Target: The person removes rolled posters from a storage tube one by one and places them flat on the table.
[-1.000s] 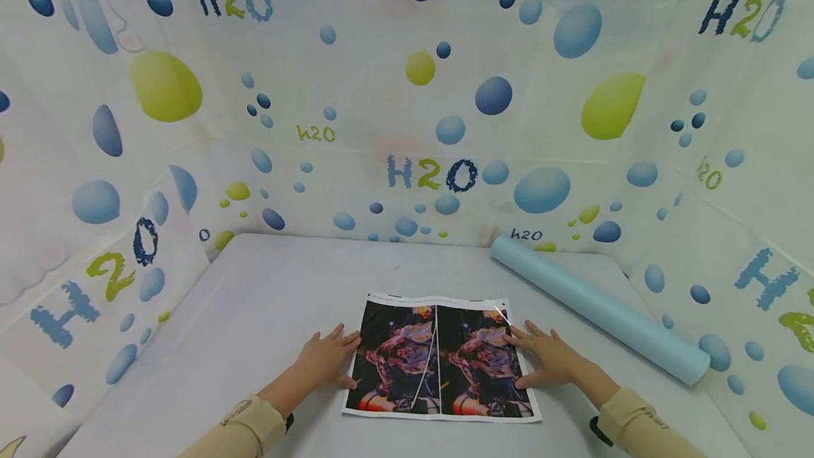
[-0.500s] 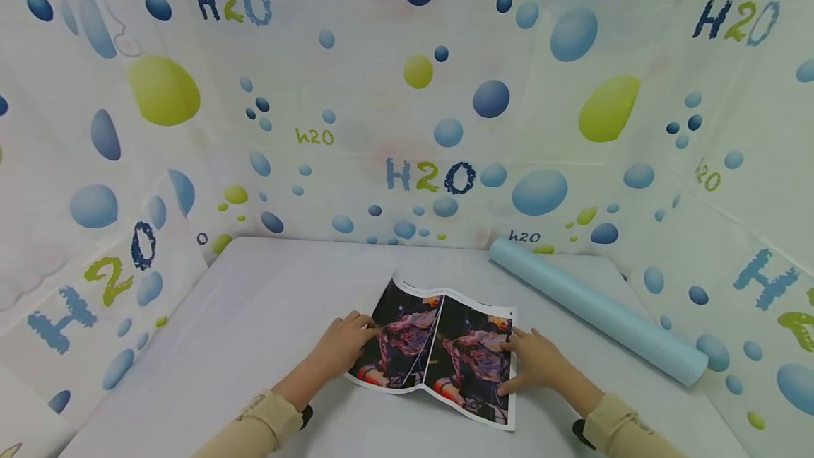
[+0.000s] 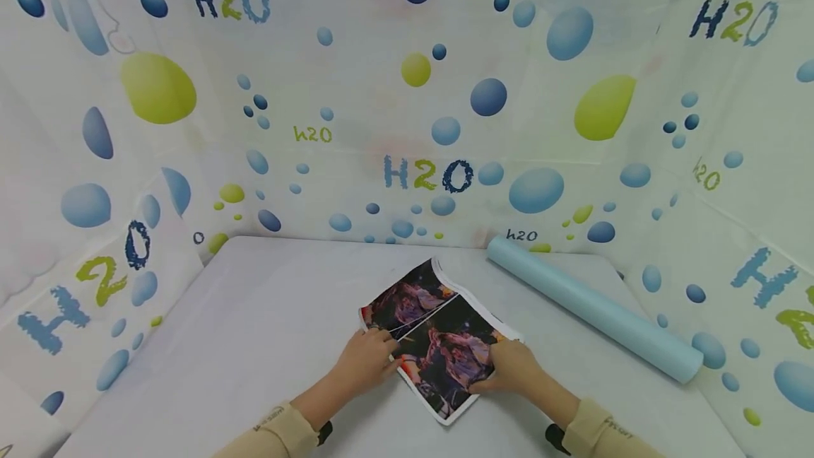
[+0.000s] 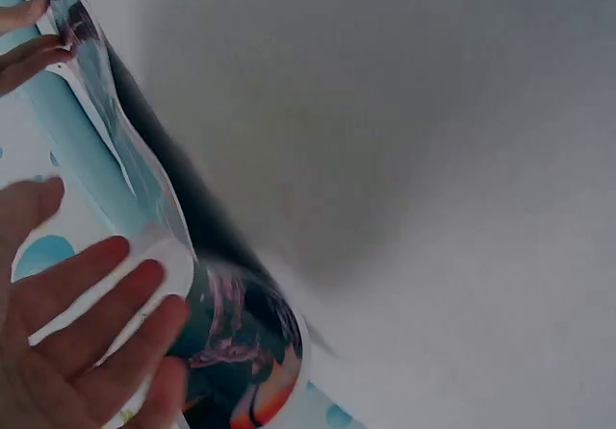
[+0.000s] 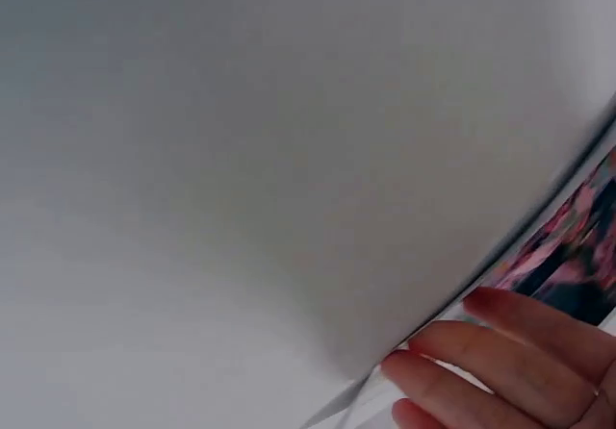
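A glossy printed sheet (image 3: 439,345) with two near-identical dark pictures side by side lies turned at an angle on the table, its edges curving up. Its left part bends in the left wrist view. My left hand (image 3: 365,362) is at its lower left edge; in the left wrist view its fingers (image 4: 106,323) are spread, with the thumb apart from them. My right hand (image 3: 518,370) grips the right edge, thumb near the lower corner. In the right wrist view its bent fingers (image 5: 500,352) meet the sheet's edge. The right hand covers part of the right picture.
A light blue roll (image 3: 591,309) lies slantwise on the right side of the white table (image 3: 286,302). A white cloth backdrop (image 3: 356,76) with blue and green spots and H2O lettering stands behind and on both sides.
The sheet has turned clockwise from square to slanted, its left side moving away. Both hands have drawn closer together, and the right hand has gone from lying flat to gripping the edge.
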`<move>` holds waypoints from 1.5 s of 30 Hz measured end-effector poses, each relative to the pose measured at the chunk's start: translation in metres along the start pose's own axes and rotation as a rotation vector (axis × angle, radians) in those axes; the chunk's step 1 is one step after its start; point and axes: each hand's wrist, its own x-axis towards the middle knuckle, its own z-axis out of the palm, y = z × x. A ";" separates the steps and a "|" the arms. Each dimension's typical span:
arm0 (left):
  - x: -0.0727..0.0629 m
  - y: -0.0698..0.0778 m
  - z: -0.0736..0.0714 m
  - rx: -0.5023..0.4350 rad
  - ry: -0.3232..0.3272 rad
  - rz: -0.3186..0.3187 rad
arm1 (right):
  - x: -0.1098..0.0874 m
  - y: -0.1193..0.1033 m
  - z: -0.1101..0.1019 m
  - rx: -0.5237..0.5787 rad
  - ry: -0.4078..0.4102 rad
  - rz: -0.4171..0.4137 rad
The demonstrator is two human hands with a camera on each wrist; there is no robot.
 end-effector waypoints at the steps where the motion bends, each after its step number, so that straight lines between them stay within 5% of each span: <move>1: 0.000 0.001 0.001 -0.028 -0.048 -0.019 | 0.001 -0.003 0.000 -0.011 0.013 -0.004; 6: -0.001 0.006 0.005 -0.138 -0.279 -0.119 | 0.005 -0.018 -0.002 0.017 0.004 -0.033; 11: -0.003 0.004 0.008 -0.151 -0.409 -0.189 | 0.011 -0.029 -0.012 0.202 -0.112 -0.117; 18: -0.007 -0.003 0.007 -0.173 -0.476 -0.187 | 0.026 -0.022 -0.015 0.504 -0.263 -0.187; 23: -0.009 -0.006 0.005 -0.158 -0.487 -0.165 | 0.045 -0.001 -0.011 0.484 -0.201 -0.195; 36: -0.008 -0.006 0.002 -0.146 -0.581 -0.182 | 0.083 0.036 -0.004 0.304 -0.271 0.125; 45: -0.014 -0.001 -0.002 -0.140 -0.573 -0.148 | 0.090 0.043 -0.002 0.351 -0.306 0.304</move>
